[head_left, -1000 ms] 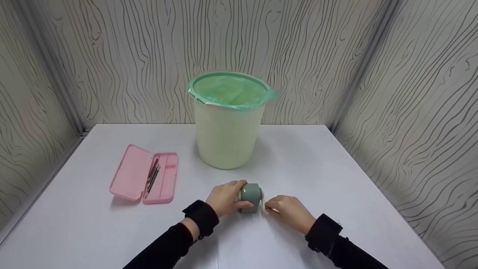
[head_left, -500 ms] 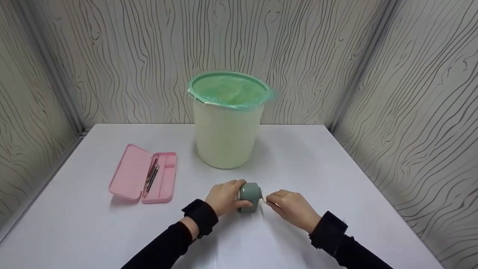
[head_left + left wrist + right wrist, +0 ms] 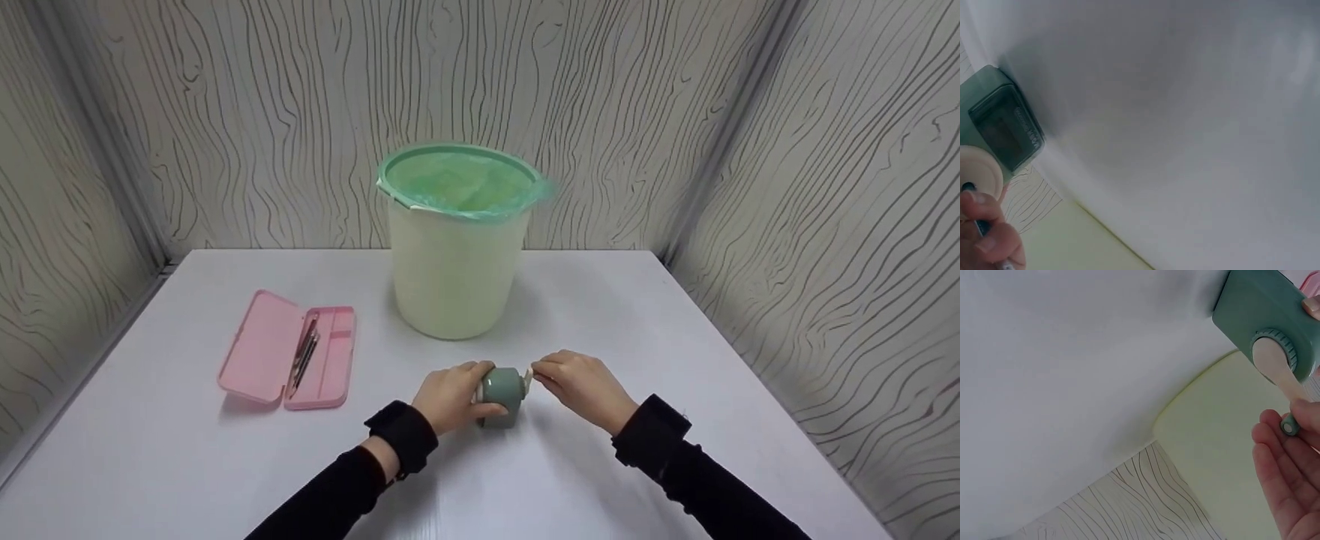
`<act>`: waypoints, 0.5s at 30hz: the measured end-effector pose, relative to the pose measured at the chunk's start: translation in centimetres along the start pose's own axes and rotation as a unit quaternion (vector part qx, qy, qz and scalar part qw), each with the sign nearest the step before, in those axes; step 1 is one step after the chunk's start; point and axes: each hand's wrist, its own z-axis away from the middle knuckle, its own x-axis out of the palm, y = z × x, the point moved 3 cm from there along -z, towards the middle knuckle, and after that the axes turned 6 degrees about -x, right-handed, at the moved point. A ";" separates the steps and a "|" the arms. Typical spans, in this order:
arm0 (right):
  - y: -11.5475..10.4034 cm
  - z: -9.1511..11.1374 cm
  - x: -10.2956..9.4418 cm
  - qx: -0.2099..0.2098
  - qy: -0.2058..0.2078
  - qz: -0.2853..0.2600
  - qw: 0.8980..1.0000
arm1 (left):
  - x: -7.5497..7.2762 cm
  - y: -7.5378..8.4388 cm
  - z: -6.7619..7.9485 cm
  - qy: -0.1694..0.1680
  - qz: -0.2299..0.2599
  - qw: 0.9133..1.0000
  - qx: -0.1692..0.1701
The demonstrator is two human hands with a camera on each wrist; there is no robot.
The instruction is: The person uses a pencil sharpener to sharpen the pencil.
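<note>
A green pencil sharpener (image 3: 500, 388) stands on the white table. My left hand (image 3: 448, 397) grips it from the left, thumb on the near side and a finger over the top. In the left wrist view a dark pencil (image 3: 983, 227) enters the sharpener's cream round front (image 3: 979, 169), with curled fingers around it. Its tip is hidden inside. To the right, my right hand (image 3: 585, 386) pinches the crank's small green knob (image 3: 1290, 425). The cream crank arm (image 3: 1276, 365) points away from the table in the head view.
A pale green bucket (image 3: 457, 277) with a green bag liner stands behind the hands. Left of it lies an open pink pencil case (image 3: 341, 367) holding several pencils (image 3: 304, 356). Wood-patterned panels (image 3: 300, 112) enclose the table (image 3: 637, 300) on three sides.
My right hand has swung the crank upward and toward the bucket, and now sits higher in the head view. The left hand and the sharpener have stayed in place.
</note>
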 end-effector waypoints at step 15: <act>0.5 -1.2 0.6 0.036 -0.018 0.038 0.998 | 0.0 0.1 -0.1 0.011 -0.003 1.000 0.006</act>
